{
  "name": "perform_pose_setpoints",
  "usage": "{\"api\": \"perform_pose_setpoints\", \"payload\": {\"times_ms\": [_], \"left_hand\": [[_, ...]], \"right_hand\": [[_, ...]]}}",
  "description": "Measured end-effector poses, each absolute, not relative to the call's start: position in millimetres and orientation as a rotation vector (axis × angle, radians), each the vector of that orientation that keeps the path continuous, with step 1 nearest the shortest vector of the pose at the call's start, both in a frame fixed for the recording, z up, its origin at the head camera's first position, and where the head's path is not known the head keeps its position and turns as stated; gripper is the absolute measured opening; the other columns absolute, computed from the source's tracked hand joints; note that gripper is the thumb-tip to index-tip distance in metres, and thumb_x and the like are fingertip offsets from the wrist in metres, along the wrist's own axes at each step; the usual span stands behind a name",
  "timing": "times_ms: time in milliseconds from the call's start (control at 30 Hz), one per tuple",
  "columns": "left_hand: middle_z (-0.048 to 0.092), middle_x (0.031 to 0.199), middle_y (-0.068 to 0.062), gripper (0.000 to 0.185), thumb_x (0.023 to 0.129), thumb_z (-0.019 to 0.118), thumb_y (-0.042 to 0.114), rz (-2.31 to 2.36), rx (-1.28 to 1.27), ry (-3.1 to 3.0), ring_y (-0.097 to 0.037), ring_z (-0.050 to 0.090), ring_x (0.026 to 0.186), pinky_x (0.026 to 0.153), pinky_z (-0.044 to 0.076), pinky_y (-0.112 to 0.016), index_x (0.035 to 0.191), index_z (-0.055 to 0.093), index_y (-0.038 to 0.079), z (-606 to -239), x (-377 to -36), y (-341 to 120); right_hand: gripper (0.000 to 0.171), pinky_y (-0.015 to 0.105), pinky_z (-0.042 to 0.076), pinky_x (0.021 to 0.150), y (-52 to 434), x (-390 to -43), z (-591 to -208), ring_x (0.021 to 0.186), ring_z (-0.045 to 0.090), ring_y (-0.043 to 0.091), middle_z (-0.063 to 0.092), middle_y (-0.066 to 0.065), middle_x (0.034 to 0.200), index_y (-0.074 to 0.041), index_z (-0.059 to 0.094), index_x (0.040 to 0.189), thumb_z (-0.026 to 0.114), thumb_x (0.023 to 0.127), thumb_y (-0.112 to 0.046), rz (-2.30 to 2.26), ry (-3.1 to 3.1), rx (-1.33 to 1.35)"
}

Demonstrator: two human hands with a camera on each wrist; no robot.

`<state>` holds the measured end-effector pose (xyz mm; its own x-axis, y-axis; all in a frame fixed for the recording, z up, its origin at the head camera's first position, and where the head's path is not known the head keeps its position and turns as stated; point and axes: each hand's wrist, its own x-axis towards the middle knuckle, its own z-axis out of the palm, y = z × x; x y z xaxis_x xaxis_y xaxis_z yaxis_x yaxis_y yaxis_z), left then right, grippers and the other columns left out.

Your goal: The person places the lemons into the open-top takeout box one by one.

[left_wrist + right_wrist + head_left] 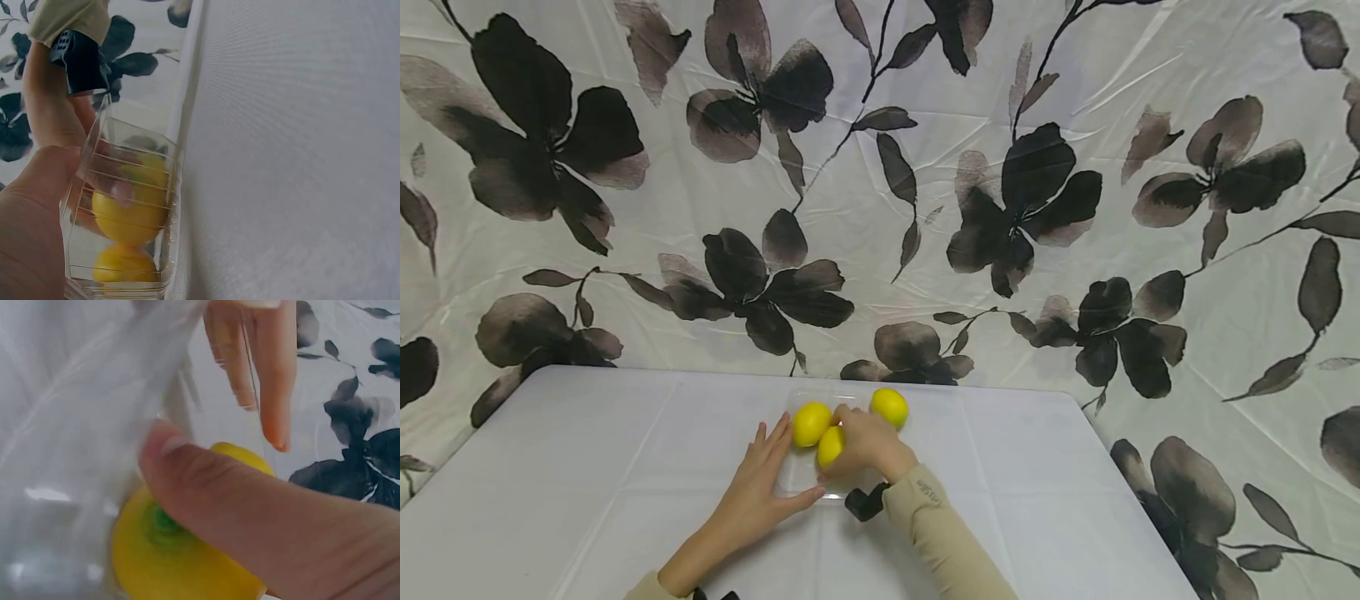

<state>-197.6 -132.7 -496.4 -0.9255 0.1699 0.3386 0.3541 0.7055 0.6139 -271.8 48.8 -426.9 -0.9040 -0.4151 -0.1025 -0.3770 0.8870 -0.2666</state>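
A clear plastic box (792, 479) stands on the table, with two lemons inside it. My left hand (758, 487) rests against the box's left side, its fingers extended and thumb along the front edge. In the box, my right hand (868, 443) holds the nearer lemon (830, 447), with the thumb lying across its green-tipped end in the right wrist view. A second lemon (812, 424) lies just behind it, close to the left fingertips. The third lemon (889, 407) is behind the right hand; whether it touches the box is hidden. Through the ribbed wall, the left wrist view shows yellow lemons (128, 215).
A white cloth covers the table (587, 467). Behind its far edge hangs a pale curtain (880, 208) with dark flowers. A black wrist device (867, 502) sits at the right sleeve, close to the box's front right corner.
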Motion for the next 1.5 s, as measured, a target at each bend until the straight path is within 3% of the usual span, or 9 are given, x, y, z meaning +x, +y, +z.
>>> {"api": "perform_pose_setpoints", "payload": {"times_ms": [267, 767, 1133, 1400, 1500], "left_hand": [[0.021, 0.164, -0.009, 0.103, 0.079, 0.077, 0.057, -1.032, -0.428, -2.65, -0.048, 0.01, 0.147, 0.115, 0.016, -0.066, 0.153, 0.033, 0.001, -498, -198, -134], [0.021, 0.164, -0.01, 0.103, 0.079, 0.076, 0.058, -1.027, -0.421, -2.653, -0.048, 0.011, 0.147, 0.115, 0.016, -0.066, 0.154, 0.032, 0.001, -497, -198, -133], [0.021, 0.164, -0.01, 0.103, 0.079, 0.076, 0.058, -1.028, -0.43, -2.648, -0.048, 0.011, 0.147, 0.114, 0.016, -0.067, 0.154, 0.032, 0.001, -500, -198, -134], [0.021, 0.164, -0.009, 0.104, 0.079, 0.075, 0.059, -1.022, -0.418, -2.657, -0.047, 0.01, 0.148, 0.115, 0.016, -0.065, 0.154, 0.032, 0.001, -499, -197, -134], [0.021, 0.164, -0.009, 0.104, 0.079, 0.075, 0.059, -1.028, -0.418, -2.652, -0.046, 0.011, 0.148, 0.115, 0.016, -0.065, 0.154, 0.032, 0.001, -499, -197, -133]], "right_hand": [[0.082, 0.036, 0.051, 0.081, 47, -268, -431, 0.087, 0.061, 0.022, 0.068, 0.001, 0.106, -0.016, 0.054, 0.123, 0.095, 0.057, -0.04, -0.29, 2.959, -0.611], [0.082, 0.039, 0.051, 0.091, 56, -266, -429, 0.098, 0.059, 0.019, 0.063, 0.002, 0.114, -0.015, 0.059, 0.129, 0.095, 0.059, -0.037, -0.404, 2.962, -0.691], [0.054, 0.04, 0.052, 0.085, 80, -273, -413, 0.1, 0.061, 0.025, 0.067, 0.007, 0.113, -0.013, 0.067, 0.12, 0.084, 0.077, -0.041, -0.841, 2.937, -0.727], [0.019, 0.031, 0.051, 0.066, 104, -289, -432, 0.076, 0.059, 0.03, 0.071, 0.001, 0.1, -0.008, 0.072, 0.103, 0.076, 0.088, -0.019, -1.571, 2.941, -0.862], [0.011, 0.036, 0.051, 0.075, 110, -293, -447, 0.08, 0.059, 0.031, 0.072, 0.003, 0.095, -0.009, 0.073, 0.098, 0.075, 0.088, -0.013, -1.844, 2.977, -0.834]]}}
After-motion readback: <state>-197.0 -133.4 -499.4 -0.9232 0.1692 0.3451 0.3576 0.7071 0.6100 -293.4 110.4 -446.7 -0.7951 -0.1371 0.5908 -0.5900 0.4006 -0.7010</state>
